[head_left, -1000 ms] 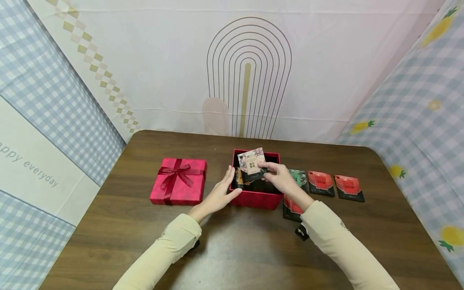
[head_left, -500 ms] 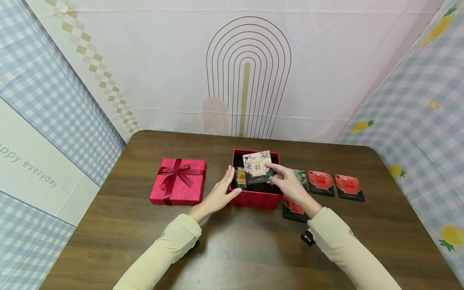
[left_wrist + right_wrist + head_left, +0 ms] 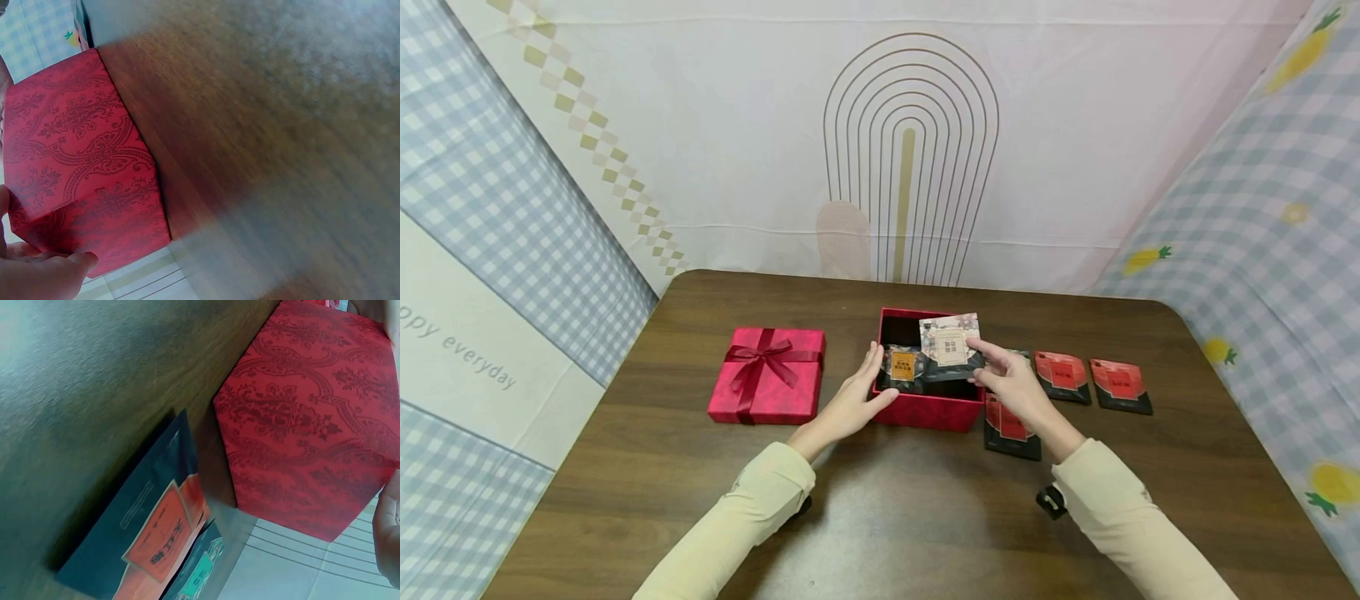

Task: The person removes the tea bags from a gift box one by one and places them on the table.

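My right hand (image 3: 1021, 390) pinches the right edge of a flat sachet (image 3: 951, 348), pale floral above and black below, over the open red box (image 3: 928, 412). A black sachet with an orange label (image 3: 903, 366) lies in the box's left part. My left hand (image 3: 852, 402) rests on the box's left side with its fingers straight and the thumb at the front corner. In the left wrist view, fingers (image 3: 44, 275) touch the patterned box wall (image 3: 81, 144).
Left of the box lies a red lid (image 3: 767, 375) with a ribbon bow. To the right are red-and-black sachets (image 3: 1063, 377), one close to the box (image 3: 1013, 429), and a green-labelled sachet (image 3: 197, 575), partly covered. All stand on a brown wooden table (image 3: 895, 517).
My right hand has moved the pale floral sachet to the right across the box, uncovering the orange-labelled sachet. My left hand has stayed at the box's left side.
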Demonstrator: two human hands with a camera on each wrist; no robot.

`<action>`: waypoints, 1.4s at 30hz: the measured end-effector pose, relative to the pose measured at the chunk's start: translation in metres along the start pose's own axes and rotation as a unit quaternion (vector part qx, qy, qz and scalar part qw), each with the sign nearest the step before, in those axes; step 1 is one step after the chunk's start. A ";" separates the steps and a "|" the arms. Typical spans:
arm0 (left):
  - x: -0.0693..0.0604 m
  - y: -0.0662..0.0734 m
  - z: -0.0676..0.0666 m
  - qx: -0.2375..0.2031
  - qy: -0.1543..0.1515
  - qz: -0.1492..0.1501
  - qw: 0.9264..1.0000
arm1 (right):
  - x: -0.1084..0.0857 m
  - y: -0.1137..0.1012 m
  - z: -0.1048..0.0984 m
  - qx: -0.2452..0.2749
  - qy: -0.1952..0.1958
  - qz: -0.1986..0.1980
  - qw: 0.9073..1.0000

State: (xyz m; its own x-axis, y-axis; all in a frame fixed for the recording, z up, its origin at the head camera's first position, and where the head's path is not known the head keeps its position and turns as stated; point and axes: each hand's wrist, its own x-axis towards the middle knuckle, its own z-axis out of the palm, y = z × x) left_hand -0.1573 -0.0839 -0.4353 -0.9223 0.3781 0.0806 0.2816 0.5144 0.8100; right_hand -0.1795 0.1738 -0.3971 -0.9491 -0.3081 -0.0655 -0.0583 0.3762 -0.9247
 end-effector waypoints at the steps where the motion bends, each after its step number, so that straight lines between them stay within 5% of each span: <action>1: 0.000 0.000 0.000 0.000 0.000 0.001 1.000 | -0.001 0.000 -0.001 0.001 0.000 0.003 1.000; 42: -0.001 -0.001 -0.001 0.004 -0.009 -0.004 1.000 | -0.063 0.038 -0.053 0.017 0.078 0.016 0.997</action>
State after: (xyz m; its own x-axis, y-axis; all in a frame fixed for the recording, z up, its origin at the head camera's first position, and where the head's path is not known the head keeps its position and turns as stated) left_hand -0.1568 -0.0859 -0.4352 -0.9195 0.3879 0.0639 0.2767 0.5233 0.8059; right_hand -0.1384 0.2539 -0.4083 -0.9870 -0.1563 -0.0377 -0.0200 0.3523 -0.9357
